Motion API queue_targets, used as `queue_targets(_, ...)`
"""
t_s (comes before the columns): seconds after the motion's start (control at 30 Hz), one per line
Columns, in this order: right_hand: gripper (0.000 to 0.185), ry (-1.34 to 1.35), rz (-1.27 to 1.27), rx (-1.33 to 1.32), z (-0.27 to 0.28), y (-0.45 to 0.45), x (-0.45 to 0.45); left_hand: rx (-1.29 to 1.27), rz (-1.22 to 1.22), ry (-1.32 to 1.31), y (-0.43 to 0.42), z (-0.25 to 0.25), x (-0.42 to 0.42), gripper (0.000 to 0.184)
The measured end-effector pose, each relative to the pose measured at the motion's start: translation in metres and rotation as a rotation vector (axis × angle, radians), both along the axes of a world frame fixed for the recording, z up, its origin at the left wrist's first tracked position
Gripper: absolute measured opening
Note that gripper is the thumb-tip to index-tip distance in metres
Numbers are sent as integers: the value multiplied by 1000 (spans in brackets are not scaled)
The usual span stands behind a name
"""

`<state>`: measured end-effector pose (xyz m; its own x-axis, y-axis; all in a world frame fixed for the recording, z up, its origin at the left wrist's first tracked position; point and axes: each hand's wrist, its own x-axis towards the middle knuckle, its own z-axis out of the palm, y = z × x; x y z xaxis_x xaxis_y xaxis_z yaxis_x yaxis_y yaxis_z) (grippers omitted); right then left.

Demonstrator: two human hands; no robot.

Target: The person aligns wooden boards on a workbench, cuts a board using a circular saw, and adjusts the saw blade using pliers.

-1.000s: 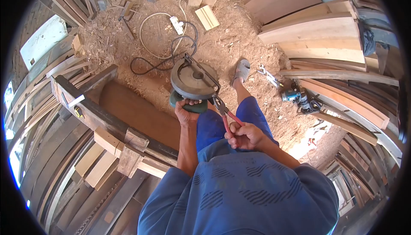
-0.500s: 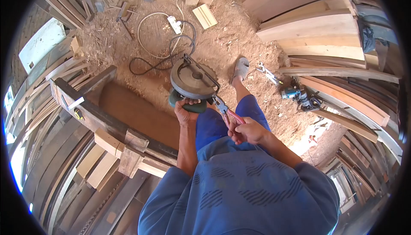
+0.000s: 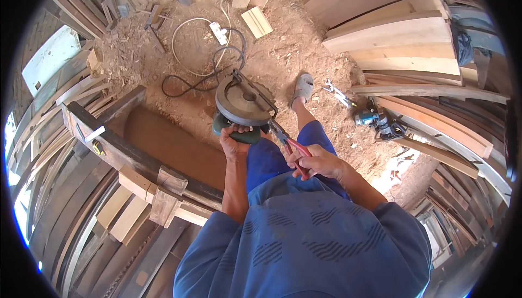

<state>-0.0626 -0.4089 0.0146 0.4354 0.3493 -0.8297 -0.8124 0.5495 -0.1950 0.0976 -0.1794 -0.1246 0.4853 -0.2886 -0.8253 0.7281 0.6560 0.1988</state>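
A circular saw [image 3: 243, 102] with a round guard and a green body is held up in front of my knees. My left hand [image 3: 234, 141] is wrapped around its green handle. Pliers [image 3: 299, 147] with red handles are in my right hand [image 3: 317, 162], fingers closed about the grips. The jaws of the pliers meet the right end of the saw, near its dark bar. Whether they grip a part there is too small to tell.
Sawdust covers the ground, where a power strip [image 3: 218, 33] and coiled cable lie. A wrench-like metal tool [image 3: 338, 93] and a teal power tool [image 3: 375, 118] are at right. A long wooden beam [image 3: 136, 143] stands at left. Stacked boards [image 3: 399, 42] surround me.
My right hand has shifted its grip, and more of the lower red handle shows beneath the fingers. The saw and my left hand have stayed nearly still.
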Motion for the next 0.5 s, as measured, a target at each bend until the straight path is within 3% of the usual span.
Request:
queue_targets(0.1, 24, -53, 84, -69, -20, 8, -10, -21, 15, -1, 3, -9, -1, 11)
queue_targets(0.3, 11, 181, -701, 699, -11, 46, -19, -49, 19, -26, 0, -3, 2, 11)
queue_targets(0.4, 14, 143, -709, 699, -5, 51, -16, -55, 19, -21, -6, 12, 6, 10)
queue_targets(0.5, 19, 133, -459, 400, 6, 31, -1, -47, 11, -19, -9, 7, 8, 10)
